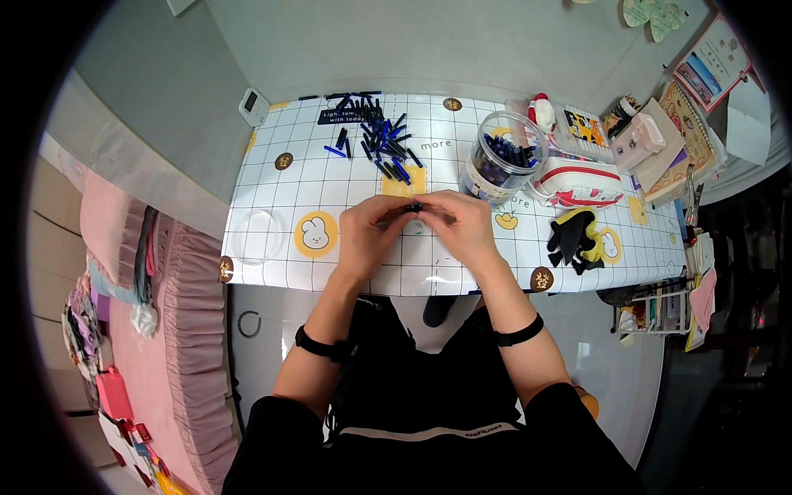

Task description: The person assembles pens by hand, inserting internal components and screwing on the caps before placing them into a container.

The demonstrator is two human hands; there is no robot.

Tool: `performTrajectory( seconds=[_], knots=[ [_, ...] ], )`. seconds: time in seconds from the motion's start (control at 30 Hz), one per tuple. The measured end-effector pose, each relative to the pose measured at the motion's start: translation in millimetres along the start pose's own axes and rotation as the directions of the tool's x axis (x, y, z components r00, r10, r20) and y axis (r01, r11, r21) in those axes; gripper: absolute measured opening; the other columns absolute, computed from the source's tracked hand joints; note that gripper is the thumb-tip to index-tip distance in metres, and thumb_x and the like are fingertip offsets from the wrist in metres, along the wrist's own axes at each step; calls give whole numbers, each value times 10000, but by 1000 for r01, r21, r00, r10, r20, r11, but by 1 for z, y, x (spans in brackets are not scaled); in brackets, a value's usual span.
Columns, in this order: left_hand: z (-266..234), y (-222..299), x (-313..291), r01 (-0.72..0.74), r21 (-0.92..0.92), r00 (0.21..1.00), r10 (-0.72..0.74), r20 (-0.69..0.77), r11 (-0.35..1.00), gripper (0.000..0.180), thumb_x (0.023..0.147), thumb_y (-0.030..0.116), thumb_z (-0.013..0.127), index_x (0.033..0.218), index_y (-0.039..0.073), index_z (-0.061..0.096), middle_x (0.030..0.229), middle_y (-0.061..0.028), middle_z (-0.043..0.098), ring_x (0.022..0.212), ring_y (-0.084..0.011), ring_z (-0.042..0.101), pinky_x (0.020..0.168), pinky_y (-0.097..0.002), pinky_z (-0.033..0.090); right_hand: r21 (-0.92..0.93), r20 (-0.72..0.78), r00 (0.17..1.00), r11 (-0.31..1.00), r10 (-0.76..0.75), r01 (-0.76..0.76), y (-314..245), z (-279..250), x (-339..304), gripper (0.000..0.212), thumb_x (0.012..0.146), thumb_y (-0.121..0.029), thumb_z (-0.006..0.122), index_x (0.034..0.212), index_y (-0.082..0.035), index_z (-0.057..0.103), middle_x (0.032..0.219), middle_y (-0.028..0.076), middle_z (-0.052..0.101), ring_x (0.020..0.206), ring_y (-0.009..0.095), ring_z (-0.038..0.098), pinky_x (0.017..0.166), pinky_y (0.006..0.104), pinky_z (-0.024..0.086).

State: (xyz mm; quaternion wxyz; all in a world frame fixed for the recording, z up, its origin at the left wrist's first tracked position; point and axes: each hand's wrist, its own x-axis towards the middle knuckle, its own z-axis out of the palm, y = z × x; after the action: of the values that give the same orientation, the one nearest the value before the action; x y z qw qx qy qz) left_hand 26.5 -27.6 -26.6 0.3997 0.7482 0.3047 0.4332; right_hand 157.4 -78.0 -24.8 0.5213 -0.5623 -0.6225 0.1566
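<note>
Your left hand (369, 234) and right hand (464, 227) pinch dark pieces (414, 207), apparently aligning them; the next move likely needs steadiness.

The left forearm (332, 305) and right forearm (508, 299) slant inward. The left hand (366, 235) and right hand (464, 231) nearly meet, fingers (393, 205) bent toward one another in a close pinch
</note>
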Motion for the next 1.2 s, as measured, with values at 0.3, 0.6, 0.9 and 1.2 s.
performTrajectory(
  seconds=[0.3,0.6,0.9,1.2],
  knots=[
    [1,0,1,-23,0,1000,23,17,1000,156,661,-28,587,815,-11,573,743,-65,583,678,-119,575,595,-201,465,62,-9,1000,998,5,-5,1,1,1,195,634,49,578,824,13,551,731,101,568,652,168,587,573,222,479],
    [2,-4,5,-156,141,987,158,-2,978,157,630,-13,599,782,-5,561,714,-97,569,636,-185,576,562,-238,460,-126,-64,980,976,-189,180,7,7,4,151,635,12,576,780,-9,538,707,92,549,604,209,553,521,262,442],
    [-5,42,21,-365,164,931,356,82,917,178,632,-12,591,805,21,564,704,-84,565,621,-194,556,524,-237,448,-154,-180,957,968,-227,200,-26,-19,3,188,634,17,575,815,-25,544,743,92,565,644,219,562,549,259,446],
    [26,61,54,-611,104,787,616,-19,784,151,644,6,587,793,28,573,728,-71,581,620,-193,560,524,-238,448,-322,-363,825,889,-433,325,-39,-62,20,127,648,19,579,770,-14,568,735,89,581,635,187,567,526,230,447]
  ],
)
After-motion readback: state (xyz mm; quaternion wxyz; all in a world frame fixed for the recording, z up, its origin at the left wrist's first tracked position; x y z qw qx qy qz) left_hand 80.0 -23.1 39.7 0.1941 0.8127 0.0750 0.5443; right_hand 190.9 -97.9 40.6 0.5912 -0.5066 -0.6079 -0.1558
